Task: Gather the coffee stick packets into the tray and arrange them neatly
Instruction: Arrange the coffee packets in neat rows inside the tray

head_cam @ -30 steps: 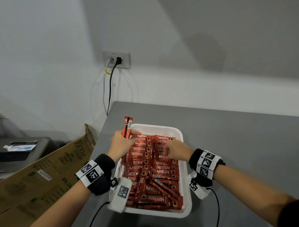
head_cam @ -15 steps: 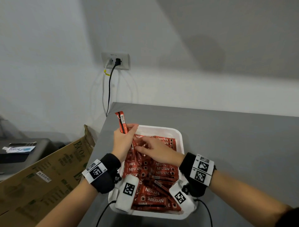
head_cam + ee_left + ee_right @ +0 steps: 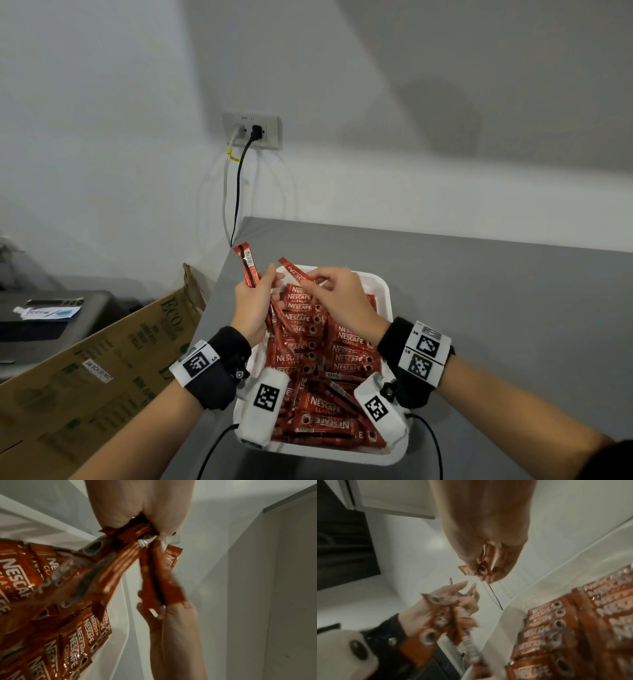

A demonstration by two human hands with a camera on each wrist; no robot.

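Observation:
A white tray (image 3: 386, 291) on the grey table holds several red coffee stick packets (image 3: 322, 356), some in rows, some loose and crossed near the front. My left hand (image 3: 255, 298) grips a small bunch of packets (image 3: 247, 263) upright over the tray's far left corner; the left wrist view shows the bunch (image 3: 137, 545) squeezed in my fingers. My right hand (image 3: 337, 291) pinches one packet (image 3: 293, 269) by its end, held slanted just right of the left hand. In the right wrist view that packet (image 3: 483, 568) sits between thumb and fingertips.
The tray sits near the grey table's left edge (image 3: 219, 291). A cardboard box (image 3: 102, 370) stands below that edge on the left. A wall socket (image 3: 251, 130) with cables is behind. Bare table (image 3: 513, 325) lies to the right of the tray.
My right hand moved from the packets in the tray up toward the left hand, lifting one packet. The left hand tilted its bunch slightly left.

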